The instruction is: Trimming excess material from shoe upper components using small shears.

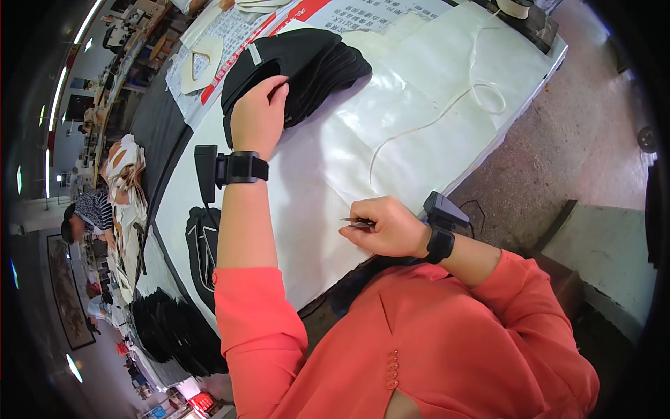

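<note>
A stack of black cut pieces shaped like shoe uppers (314, 66) lies toward the far side of the white-covered table. The top one has an opening and a short pale strip. My left hand (258, 115) is over the near left part of this stack, its fingers curled and closed at the edge of the opening; some fingertips are hidden. Lower right, above the table's near edge, my right hand (387, 227) is closed round a small pointed metal tool (357, 221). Only its slim tip shows, pointing left, so its exact kind is hidden.
A thin white cord (426, 129) loops across the white sheet (307, 209). Black pieces with pale outlines (202, 251) lie left of my left forearm. A pale cutout (202, 64) rests on printed paper. At the far right corner sits a dark block (527, 24). Another person (89, 216) is at the left.
</note>
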Demonstrator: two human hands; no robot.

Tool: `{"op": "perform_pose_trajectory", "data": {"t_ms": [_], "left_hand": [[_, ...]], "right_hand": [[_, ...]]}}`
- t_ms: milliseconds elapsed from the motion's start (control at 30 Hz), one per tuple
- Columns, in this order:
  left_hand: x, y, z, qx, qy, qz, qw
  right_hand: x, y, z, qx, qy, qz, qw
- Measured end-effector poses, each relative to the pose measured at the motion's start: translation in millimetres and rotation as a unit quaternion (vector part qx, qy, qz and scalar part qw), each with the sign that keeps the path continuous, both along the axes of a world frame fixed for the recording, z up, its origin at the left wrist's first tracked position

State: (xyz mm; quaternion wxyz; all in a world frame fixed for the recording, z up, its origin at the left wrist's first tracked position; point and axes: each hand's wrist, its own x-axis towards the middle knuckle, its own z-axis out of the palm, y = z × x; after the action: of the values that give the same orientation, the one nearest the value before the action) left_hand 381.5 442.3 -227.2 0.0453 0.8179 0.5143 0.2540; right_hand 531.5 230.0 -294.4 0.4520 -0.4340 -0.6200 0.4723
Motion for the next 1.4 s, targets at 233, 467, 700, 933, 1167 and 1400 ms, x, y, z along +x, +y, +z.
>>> {"op": "perform_pose_trajectory", "data": {"t_ms": [233,467,700,933,1167,1400], "left_hand": [[-17,6,0,-0.100,-0.132,-0.001,0.986],[-55,-6,37,0.091,-0.136,0.040,0.986],[-80,-103,49,-0.016,-0.048,-0.058,0.997],[-105,-203,-3,-0.087,0.066,-0.195,0.975],[-116,-254,-19,-0.126,0.044,-0.148,0.980],[-127,-267,-39,-0.131,0.108,0.008,0.986]], "right_hand": [[-3,1,2,0.002,-0.008,-0.002,1.000],[-6,-1,0,-0.004,-0.006,-0.006,1.000],[0,-1,0,-0.085,0.083,-0.007,0.993],[52,39,27,-0.148,0.042,-0.099,0.983],[85,92,31,0.172,-0.328,0.077,0.926],[79,110,33,0.177,-0.510,0.135,0.831]]}}
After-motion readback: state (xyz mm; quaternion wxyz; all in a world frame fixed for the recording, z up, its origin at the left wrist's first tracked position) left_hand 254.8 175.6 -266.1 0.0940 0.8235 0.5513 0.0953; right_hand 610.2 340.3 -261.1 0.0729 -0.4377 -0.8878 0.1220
